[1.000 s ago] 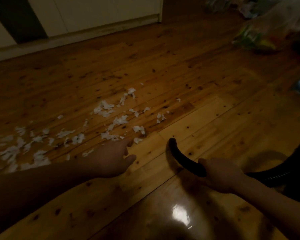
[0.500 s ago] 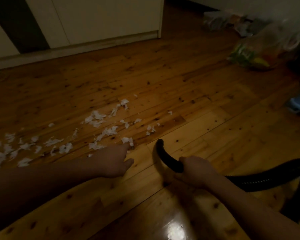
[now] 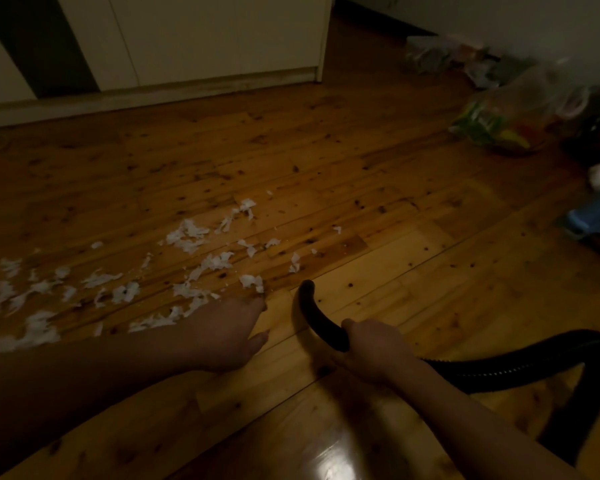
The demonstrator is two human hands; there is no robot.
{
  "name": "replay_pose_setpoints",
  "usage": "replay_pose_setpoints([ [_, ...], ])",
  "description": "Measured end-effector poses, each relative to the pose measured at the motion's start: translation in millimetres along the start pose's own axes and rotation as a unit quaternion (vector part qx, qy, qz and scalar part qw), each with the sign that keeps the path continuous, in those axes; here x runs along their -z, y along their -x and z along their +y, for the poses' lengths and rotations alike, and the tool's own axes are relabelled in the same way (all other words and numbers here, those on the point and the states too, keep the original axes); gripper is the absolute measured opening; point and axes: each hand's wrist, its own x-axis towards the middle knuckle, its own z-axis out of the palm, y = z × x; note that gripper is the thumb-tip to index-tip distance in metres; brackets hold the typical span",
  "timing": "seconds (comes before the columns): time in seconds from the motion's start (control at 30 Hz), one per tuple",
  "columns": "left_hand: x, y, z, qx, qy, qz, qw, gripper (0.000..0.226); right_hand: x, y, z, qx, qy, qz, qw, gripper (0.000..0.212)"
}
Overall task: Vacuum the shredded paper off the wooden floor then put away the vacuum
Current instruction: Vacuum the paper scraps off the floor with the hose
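White shredded paper [image 3: 187, 237] lies scattered over the wooden floor [image 3: 361, 188], from the middle out to the left edge. My right hand [image 3: 371, 348] grips the black curved vacuum nozzle [image 3: 314, 317], whose open tip points toward the nearest scraps. The black ribbed hose [image 3: 520, 372] trails off to the right from my fist. My left hand [image 3: 229, 330] reaches forward palm down, fingers straight, with its fingertips at the near edge of the paper, beside a scrap [image 3: 252, 282].
White cabinet doors and a baseboard [image 3: 187, 88] run along the far side. A clear plastic bag with colourful contents [image 3: 506, 123] and other clutter sit at the far right. A blue object [image 3: 593, 220] lies at the right edge.
The view has lifted, so the paper sits lower in frame. The nozzle tip has moved a little closer to the scraps. My left hand stays at the paper's near edge.
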Motion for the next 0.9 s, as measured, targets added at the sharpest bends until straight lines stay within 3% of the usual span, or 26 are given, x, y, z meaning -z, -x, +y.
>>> replay_pose_setpoints([
  [0.3,22,-16,-7,-0.023,-0.057,-0.028,0.998,0.051,-2,-20,-7,0.004,0.024,0.018,1.000,0.038],
  [0.7,12,-31,-22,0.009,0.057,0.006,0.998,0.049,-3,-33,7,-0.009,0.017,0.037,0.999,0.037],
  [0.9,6,-47,-22,0.019,0.047,0.015,0.999,0.050,-1,-42,18,-0.019,0.005,0.041,0.999,0.035],
])
